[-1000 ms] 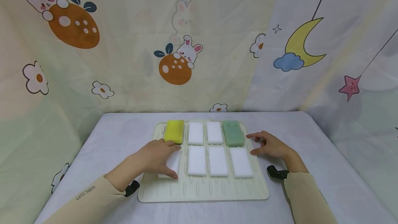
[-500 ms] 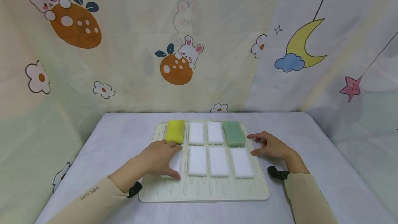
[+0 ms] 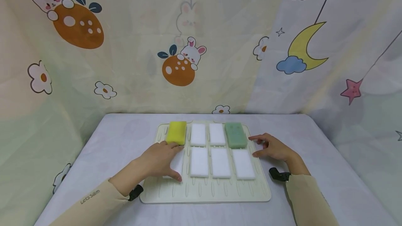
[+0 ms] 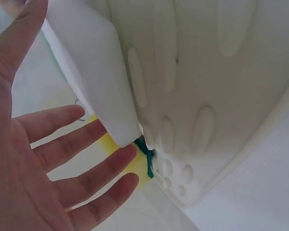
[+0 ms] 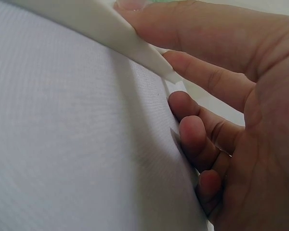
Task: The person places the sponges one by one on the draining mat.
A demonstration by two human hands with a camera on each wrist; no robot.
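A cream ridged mat (image 3: 204, 191) bears two rows of rectangular sponges. In the back row are a yellow sponge (image 3: 176, 133), two white ones and a green sponge (image 3: 236, 135). Over the front-left white sponge (image 3: 177, 163) lies my left hand (image 3: 158, 159), thumb and fingers spread. In the left wrist view its fingers are nearly straight beside that white sponge (image 4: 91, 67), near the yellow sponge (image 4: 137, 171), which has a dark green layer. My right hand (image 3: 273, 147) rests at the mat's right edge; its thumb (image 5: 164, 26) touches the rim, and its other fingers curl loosely, holding nothing.
The mat lies on a white cloth-covered table (image 3: 125, 132). Behind and at both sides hangs a curtain (image 3: 132, 44) printed with rabbits, flowers and a moon. Three more white sponges fill the front row, including one white sponge (image 3: 243, 164) near the right hand.
The left hand has shifted very slightly to the right over the front-left white sponge. The right hand and the sponges stay as they were.
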